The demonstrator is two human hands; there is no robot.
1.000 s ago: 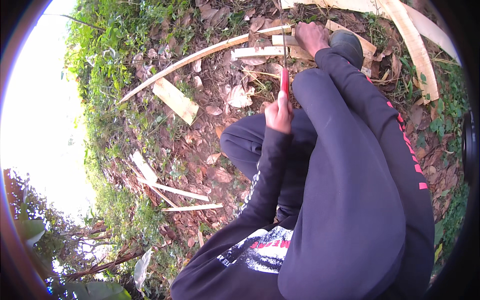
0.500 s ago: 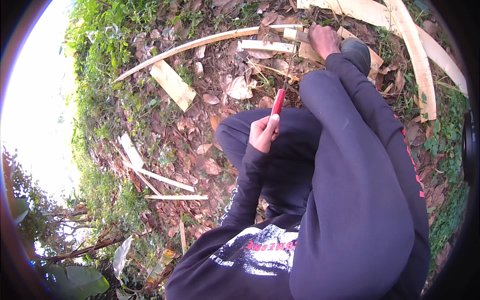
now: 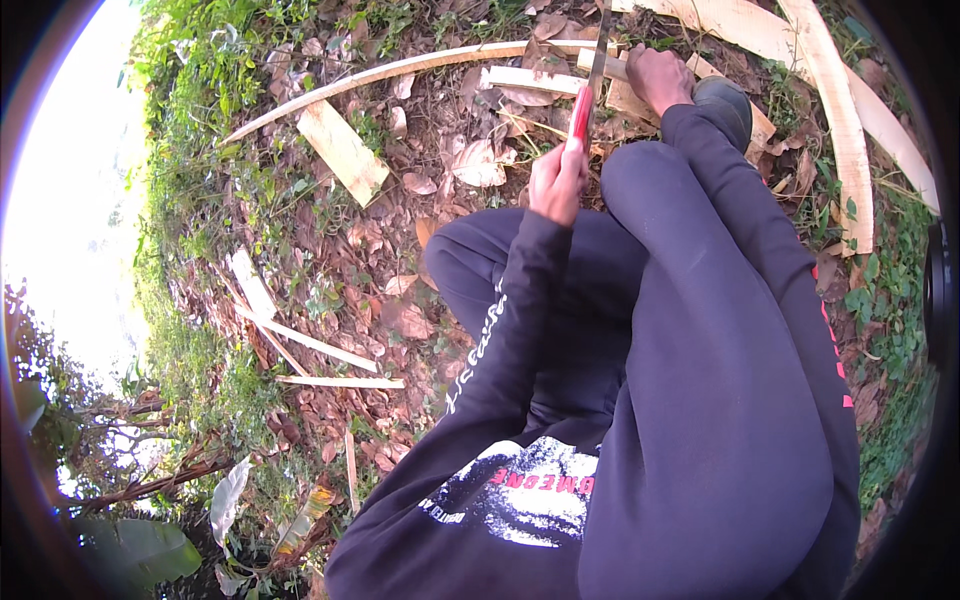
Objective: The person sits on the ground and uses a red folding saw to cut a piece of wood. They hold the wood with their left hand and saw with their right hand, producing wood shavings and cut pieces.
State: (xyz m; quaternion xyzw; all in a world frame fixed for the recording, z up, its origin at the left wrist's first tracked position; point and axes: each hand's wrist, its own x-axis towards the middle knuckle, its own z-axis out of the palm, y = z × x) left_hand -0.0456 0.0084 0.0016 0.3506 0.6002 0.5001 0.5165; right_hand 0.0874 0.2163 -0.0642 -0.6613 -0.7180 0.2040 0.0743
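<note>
Outdoors, left hand (image 3: pixel 556 180) gripping saw (image 3: pixel 590 85), right hand (image 3: pixel 655 78) pinning plank (image 3: pixel 530 80)

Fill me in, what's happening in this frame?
A person crouches outdoors on leaf-strewn ground. The left hand grips the red handle of a long-bladed knife, its blade pointing away toward a split wooden strip. The right hand presses down on the strips beside the person's dark shoe. More cut slats lie about, including a flat wooden piece to the left.
</note>
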